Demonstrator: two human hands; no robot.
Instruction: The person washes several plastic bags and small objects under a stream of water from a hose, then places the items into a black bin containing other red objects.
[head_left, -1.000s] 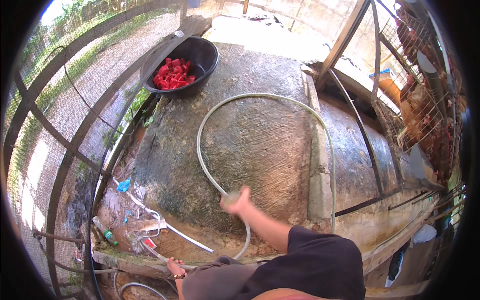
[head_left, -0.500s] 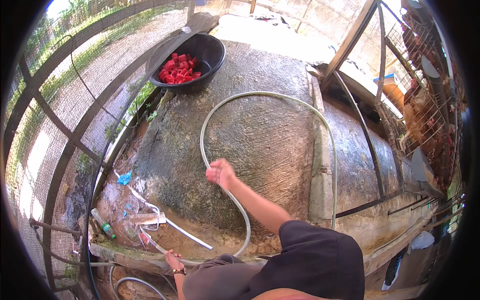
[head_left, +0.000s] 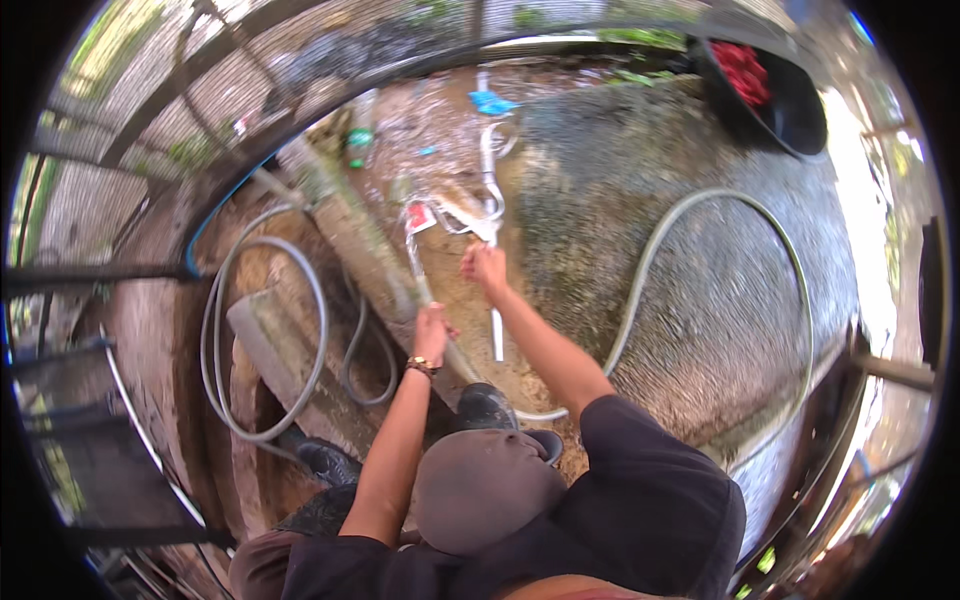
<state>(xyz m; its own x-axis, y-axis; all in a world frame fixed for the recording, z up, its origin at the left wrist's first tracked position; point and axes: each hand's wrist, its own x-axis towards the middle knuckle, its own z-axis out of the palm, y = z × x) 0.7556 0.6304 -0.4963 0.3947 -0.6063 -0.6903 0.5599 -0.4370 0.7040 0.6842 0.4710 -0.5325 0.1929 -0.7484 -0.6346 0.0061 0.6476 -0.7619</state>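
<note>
My left hand [head_left: 432,328], with a bracelet at the wrist, is closed around a pale hose [head_left: 456,368] near the concrete ledge's edge. A clear stream [head_left: 413,262] runs forward from that hand. To its right and farther forward, my right hand [head_left: 483,266] has its fingers curled over a white pipe [head_left: 497,330]; whether it grips the pipe or something small is unclear. A red-and-white scrap [head_left: 421,218] and a pale flat piece [head_left: 462,208] lie in the muddy water just beyond my hands.
A black tub [head_left: 790,125] of red pieces stands at upper right on a wet concrete slab [head_left: 570,170]. Hose coils [head_left: 262,243] hang at left. A green-capped bottle [head_left: 359,147], blue plastic [head_left: 492,103], mesh fencing [head_left: 150,70] and my boots [head_left: 330,462] are also in view.
The view has swung left, so the tub now sits at right. My right hand has left the looped hose on the slab and reached over beside my left hand, near the pipe.
</note>
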